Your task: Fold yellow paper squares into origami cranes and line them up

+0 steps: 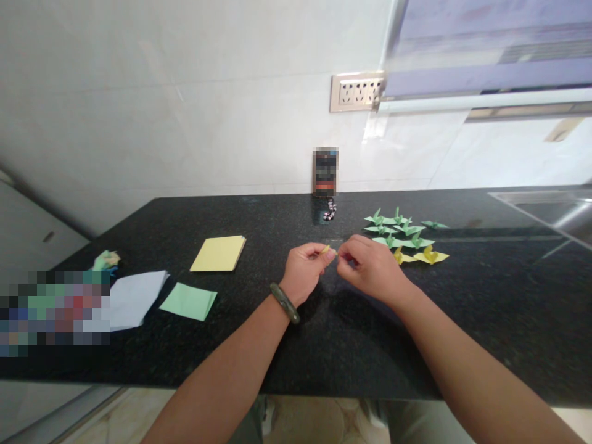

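My left hand (pixel 304 270) and my right hand (pixel 370 265) meet over the middle of the black countertop (pixel 324 333). Both are closed in a pinch on a small piece of yellow folded paper (pixel 326 249), of which only a tip shows between the fingertips. A dark green bangle (pixel 285 302) circles my left wrist. Just right of my hands lie several green paper cranes (pixel 398 229) and two yellow paper cranes (pixel 428 255).
A stack of yellow paper squares (pixel 218 253), a green square (pixel 189 301) and pale blue sheets (pixel 134 298) lie at the left. A dark object (pixel 325 172) stands against the wall. A socket strip (pixel 356 92) is on the wall; a sink (pixel 550 209) is at the far right.
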{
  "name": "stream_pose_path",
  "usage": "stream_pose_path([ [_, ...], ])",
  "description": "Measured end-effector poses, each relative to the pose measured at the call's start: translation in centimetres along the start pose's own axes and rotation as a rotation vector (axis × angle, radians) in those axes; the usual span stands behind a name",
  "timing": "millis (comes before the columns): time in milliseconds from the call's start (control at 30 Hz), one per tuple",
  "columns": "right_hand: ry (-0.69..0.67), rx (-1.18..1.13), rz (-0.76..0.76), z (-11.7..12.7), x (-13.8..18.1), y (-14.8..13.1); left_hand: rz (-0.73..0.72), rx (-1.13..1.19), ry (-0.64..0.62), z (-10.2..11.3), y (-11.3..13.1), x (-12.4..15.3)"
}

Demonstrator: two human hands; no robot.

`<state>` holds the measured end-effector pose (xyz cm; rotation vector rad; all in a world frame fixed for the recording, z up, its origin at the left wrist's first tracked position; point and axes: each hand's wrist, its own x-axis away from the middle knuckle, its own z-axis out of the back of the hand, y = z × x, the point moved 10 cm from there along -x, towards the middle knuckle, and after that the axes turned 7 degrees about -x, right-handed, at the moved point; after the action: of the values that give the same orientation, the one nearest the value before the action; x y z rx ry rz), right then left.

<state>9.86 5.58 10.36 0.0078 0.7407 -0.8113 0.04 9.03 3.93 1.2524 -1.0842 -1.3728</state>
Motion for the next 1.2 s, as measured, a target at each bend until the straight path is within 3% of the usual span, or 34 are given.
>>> stream_pose_path([
  [133,0.009,-0.085,-0.007,0.2,0.1,0.1,0.013,0.058,-0.021,-0.2,-0.1,0.0],
  [333,0.126,-0.216,-0.111,1.4,0.2,1.7,0.111,0.211,-0.058,-0.6,-1.5,0.0],
  [600,0.002,-0.287,-0.130,-0.7,0.4,1.4,0.143,0.292,-0.074,-1.1,-1.9,0.1],
  [900,0.129,-0.323,-0.191,0.8,0.3,2.8,0.220,0.433,-0.078,-1.2,-2.4,0.0],
  [1100,0.061,-0.663,-0.458,-1.5,1.1,5.5,0.215,0.413,-0.083,-1.1,-2.6,-0.1],
  [1200,0.050,-0.675,-0.462,-2.1,1.2,5.6,0.218,0.387,-0.104,-1.3,-2.6,0.0],
])
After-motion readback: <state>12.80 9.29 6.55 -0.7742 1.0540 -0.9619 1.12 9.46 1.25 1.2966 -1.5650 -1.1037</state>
